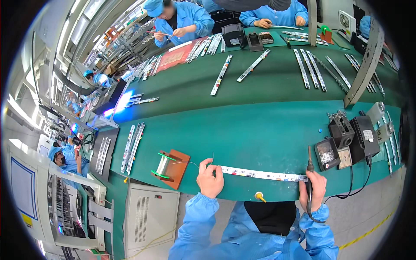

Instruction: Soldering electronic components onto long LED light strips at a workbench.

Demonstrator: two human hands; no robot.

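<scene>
In front of me lies a long, narrow white circuit board strip [262, 175] with small parts along it, on the green bench mat. My left hand [210, 180] is at its left end, thumb and finger pinched on thin solder wire. That wire runs from a solder spool [163, 166] with green flanges, set on a brown stand [179, 169]. My right hand [316, 187] is closed around a soldering iron [310, 168], whose tip points up and away from me. Its fingers are beside the strip's right end; whether they touch it I cannot tell.
Right of my hand stand a small open tray [327, 154], an iron holder [341, 130] and a black soldering station [364, 136] with a cable. More board strips [132, 147] lie at left. Across the belt [186, 91], holding several strips, two people work.
</scene>
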